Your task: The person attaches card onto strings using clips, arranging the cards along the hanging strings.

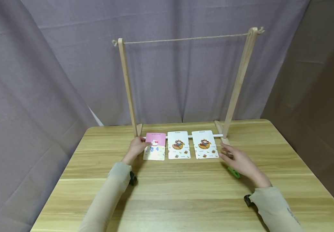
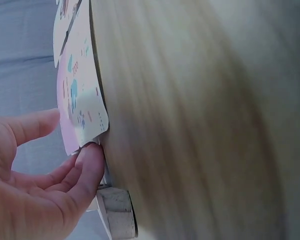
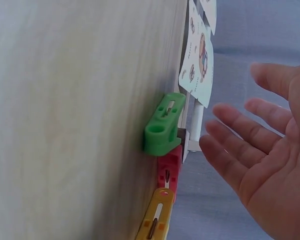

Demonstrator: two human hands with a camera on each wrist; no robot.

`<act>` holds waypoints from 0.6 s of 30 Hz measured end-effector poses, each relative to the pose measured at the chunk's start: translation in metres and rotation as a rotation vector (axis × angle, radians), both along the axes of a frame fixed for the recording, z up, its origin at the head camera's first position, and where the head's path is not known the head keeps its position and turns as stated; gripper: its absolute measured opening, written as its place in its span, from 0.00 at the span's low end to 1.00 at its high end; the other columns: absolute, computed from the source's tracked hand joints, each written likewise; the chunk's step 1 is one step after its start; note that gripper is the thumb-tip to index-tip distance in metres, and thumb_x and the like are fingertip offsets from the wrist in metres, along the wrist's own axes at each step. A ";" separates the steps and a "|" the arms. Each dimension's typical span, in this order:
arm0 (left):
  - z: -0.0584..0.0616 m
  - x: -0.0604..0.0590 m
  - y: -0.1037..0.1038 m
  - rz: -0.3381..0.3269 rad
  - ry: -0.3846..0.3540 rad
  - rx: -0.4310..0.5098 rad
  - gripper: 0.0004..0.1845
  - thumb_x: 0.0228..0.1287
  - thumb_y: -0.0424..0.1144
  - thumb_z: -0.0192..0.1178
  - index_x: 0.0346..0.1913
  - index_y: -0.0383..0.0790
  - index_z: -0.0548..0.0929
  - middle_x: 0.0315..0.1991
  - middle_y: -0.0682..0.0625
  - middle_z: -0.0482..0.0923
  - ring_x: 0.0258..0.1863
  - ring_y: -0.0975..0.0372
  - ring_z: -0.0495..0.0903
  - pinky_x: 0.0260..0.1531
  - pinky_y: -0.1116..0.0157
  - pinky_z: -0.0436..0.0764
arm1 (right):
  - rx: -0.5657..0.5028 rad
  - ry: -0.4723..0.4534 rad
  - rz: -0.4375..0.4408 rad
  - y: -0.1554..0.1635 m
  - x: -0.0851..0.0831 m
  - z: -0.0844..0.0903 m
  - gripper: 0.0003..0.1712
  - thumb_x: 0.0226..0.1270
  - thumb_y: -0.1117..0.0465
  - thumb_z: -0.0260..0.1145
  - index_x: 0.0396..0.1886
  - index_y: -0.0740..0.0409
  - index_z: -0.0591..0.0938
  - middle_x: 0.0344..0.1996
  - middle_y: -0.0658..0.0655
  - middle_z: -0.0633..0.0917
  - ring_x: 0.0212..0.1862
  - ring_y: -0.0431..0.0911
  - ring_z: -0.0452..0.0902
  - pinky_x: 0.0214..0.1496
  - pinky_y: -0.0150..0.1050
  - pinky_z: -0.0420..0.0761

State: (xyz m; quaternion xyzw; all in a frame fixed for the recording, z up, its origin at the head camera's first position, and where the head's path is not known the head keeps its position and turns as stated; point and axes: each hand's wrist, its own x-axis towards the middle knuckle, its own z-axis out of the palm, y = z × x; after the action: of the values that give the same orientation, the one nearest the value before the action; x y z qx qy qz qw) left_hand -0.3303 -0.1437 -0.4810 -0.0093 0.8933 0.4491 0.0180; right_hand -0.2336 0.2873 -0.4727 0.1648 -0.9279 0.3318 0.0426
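- Head view: the pink card point(image 1: 155, 146) is touched at its left edge by the left hand point(image 1: 136, 148); the right hand point(image 1: 240, 161), fingers spread, hovers beside the right monkey card point(image 1: 204, 144), partly hiding a green clip point(image 1: 234, 173).
- Left wrist view: the pink card point(image 2: 79, 102), blurred, is met by relaxed fingers point(image 2: 90, 167).
- Right wrist view: green clip point(image 3: 162, 125), red clip point(image 3: 168, 170) and yellow clip point(image 3: 155, 220) lie near the empty open palm point(image 3: 270, 165).

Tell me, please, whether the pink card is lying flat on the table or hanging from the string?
Lying flat. The pink card rests on the table, the left hand touching its edge; the string holds nothing.
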 end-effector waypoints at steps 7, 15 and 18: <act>-0.001 0.000 0.003 -0.007 0.004 -0.008 0.12 0.63 0.37 0.67 0.37 0.28 0.82 0.29 0.44 0.79 0.27 0.58 0.72 0.26 0.67 0.72 | 0.008 0.018 0.000 0.001 0.001 -0.002 0.34 0.77 0.55 0.62 0.74 0.67 0.66 0.58 0.74 0.79 0.56 0.68 0.79 0.60 0.64 0.75; -0.003 0.000 0.006 0.015 0.025 -0.021 0.12 0.59 0.34 0.68 0.38 0.26 0.83 0.36 0.38 0.83 0.33 0.54 0.77 0.35 0.60 0.80 | 0.019 0.013 0.002 0.003 0.003 -0.004 0.34 0.77 0.55 0.61 0.73 0.69 0.66 0.56 0.74 0.80 0.55 0.66 0.79 0.58 0.64 0.75; -0.002 0.001 0.007 0.016 0.028 -0.013 0.13 0.58 0.33 0.68 0.40 0.25 0.83 0.38 0.36 0.84 0.36 0.52 0.79 0.40 0.56 0.81 | 0.019 0.015 -0.008 0.005 0.003 -0.004 0.33 0.77 0.55 0.61 0.73 0.68 0.66 0.56 0.73 0.81 0.55 0.66 0.79 0.59 0.65 0.75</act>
State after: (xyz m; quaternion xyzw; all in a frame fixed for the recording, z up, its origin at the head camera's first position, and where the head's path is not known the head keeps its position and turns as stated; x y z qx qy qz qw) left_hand -0.3298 -0.1371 -0.4833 -0.0103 0.8963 0.4433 0.0016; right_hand -0.2308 0.2919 -0.4772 0.1640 -0.9313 0.3214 0.0490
